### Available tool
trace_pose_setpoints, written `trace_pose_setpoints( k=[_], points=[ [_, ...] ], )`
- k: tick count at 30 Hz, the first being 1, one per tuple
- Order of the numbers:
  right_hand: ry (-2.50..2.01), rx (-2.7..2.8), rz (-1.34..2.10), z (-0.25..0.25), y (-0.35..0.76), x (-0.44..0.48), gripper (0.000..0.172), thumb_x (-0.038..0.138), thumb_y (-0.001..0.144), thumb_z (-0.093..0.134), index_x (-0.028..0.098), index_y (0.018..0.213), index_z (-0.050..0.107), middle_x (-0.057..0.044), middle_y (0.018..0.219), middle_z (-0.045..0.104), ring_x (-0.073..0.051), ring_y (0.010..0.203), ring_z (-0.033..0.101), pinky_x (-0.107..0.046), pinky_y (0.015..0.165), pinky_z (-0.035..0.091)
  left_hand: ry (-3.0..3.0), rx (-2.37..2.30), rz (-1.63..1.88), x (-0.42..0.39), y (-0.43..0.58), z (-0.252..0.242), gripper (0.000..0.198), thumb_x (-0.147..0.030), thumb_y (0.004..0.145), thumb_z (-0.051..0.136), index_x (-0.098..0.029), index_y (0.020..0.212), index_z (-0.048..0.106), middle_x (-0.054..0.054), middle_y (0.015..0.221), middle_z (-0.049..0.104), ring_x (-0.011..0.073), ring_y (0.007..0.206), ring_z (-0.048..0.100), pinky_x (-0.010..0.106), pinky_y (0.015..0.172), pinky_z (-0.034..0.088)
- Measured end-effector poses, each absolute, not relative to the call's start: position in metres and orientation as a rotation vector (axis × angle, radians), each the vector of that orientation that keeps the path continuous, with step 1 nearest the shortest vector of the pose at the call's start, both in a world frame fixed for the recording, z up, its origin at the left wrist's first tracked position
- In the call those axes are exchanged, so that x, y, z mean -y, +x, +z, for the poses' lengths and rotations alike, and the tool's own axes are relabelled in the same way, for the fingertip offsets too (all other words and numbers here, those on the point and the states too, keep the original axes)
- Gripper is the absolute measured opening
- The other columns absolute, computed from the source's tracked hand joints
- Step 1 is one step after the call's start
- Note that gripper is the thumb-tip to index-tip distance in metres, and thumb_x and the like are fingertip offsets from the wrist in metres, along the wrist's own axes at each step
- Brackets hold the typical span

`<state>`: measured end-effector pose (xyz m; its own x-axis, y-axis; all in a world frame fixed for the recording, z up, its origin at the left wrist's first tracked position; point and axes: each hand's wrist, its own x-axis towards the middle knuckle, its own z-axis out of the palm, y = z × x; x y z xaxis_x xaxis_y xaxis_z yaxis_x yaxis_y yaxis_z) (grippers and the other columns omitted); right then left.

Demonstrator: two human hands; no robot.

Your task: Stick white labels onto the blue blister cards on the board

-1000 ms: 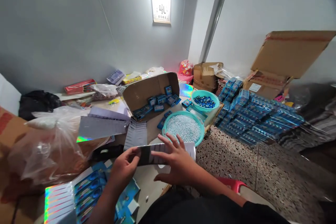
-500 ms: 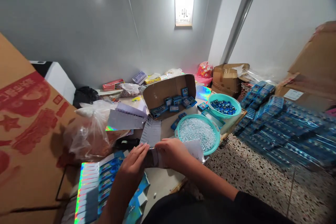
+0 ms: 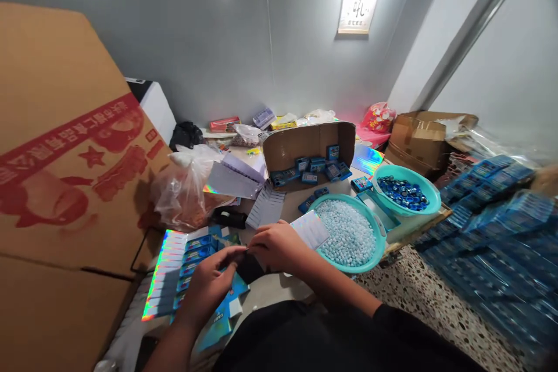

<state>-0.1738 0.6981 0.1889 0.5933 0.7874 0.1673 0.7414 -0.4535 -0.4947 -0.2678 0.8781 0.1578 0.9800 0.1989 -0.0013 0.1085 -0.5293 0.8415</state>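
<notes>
My left hand (image 3: 211, 279) and my right hand (image 3: 279, 247) meet over the front of the table, fingertips pinched together. Whatever lies between them is too small and hidden to make out. Past my right wrist, a pale printed card (image 3: 310, 229) leans over the rim of a turquoise basin full of small white pellets (image 3: 346, 232). Beside my left hand lie a row of blue printed boxes (image 3: 192, 258) and a pale sheet with a rainbow-shiny edge (image 3: 163, 279). Flat blue cartons (image 3: 218, 325) lie partly under my left forearm.
A second turquoise basin (image 3: 431, 203) holds blue-capped pieces. Small blue boxes (image 3: 309, 178) sit in an open cardboard box (image 3: 283, 151). A large carton (image 3: 52, 128) and a clear bag (image 3: 187, 186) stand left. Wrapped blue packs (image 3: 492, 244) are stacked on the right floor.
The view has swung left, so things sit farther right. My hands have drawn their fingertips together, and my left fingers are now more curled.
</notes>
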Motion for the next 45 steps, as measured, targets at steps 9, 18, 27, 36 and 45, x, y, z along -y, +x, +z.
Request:
trace_pose_setpoints(
  k=[9,18,27,36,45],
  points=[
    [-2.055,1.170,0.355,0.167,-0.147,-0.708,0.021,0.014,0.089,0.057,0.018,0.093,0.078,-0.007,0.096,0.078,-0.018,0.085,0.069,-0.024,0.073,0.043,2.649,0.329,0.779,-0.871,-0.267,0.152,0.029,-0.018,0.094,0.050,-0.018,0.119,0.065,0.009,0.112,0.073,0.0209,0.104,0.069,0.034,0.094,0.055],
    [-1.866,1.073,0.515,0.156,-0.144,-0.714,0.022,0.015,0.091,0.057,0.016,0.098,0.078,-0.009,0.101,0.078,-0.018,0.089,0.071,-0.022,0.078,0.047,2.885,0.370,0.974,-0.863,-0.283,0.147,0.043,-0.006,0.085,0.063,-0.014,0.127,0.058,0.016,0.122,0.068,0.0295,0.121,0.060,0.047,0.102,0.049],
    [-1.833,1.301,0.545,0.148,-0.146,-0.720,0.025,0.009,0.088,0.055,0.017,0.095,0.077,-0.007,0.099,0.077,-0.017,0.089,0.068,-0.023,0.078,0.045,2.898,0.253,0.958,-0.856,-0.299,0.139,0.041,-0.007,0.087,0.063,-0.008,0.127,0.056,0.019,0.112,0.067,0.0292,0.108,0.062,0.046,0.093,0.052],
    [-1.802,1.453,0.394,0.161,-0.162,-0.723,0.025,0.008,0.091,0.052,0.014,0.089,0.075,-0.009,0.092,0.075,-0.016,0.087,0.065,-0.024,0.080,0.045,2.847,0.313,0.899,-0.877,-0.321,0.125,0.066,-0.007,0.089,0.057,-0.025,0.150,0.038,0.015,0.123,0.065,0.0272,0.116,0.061,0.043,0.100,0.050],
    [-1.899,1.247,0.397,0.166,-0.178,-0.731,0.019,0.011,0.091,0.057,0.013,0.092,0.076,-0.008,0.094,0.075,-0.015,0.086,0.065,-0.022,0.079,0.045,2.746,0.382,1.070,-0.892,-0.318,0.113,0.048,-0.007,0.081,0.068,-0.020,0.126,0.058,0.018,0.119,0.068,0.0335,0.123,0.059,0.052,0.099,0.051]
  ],
)
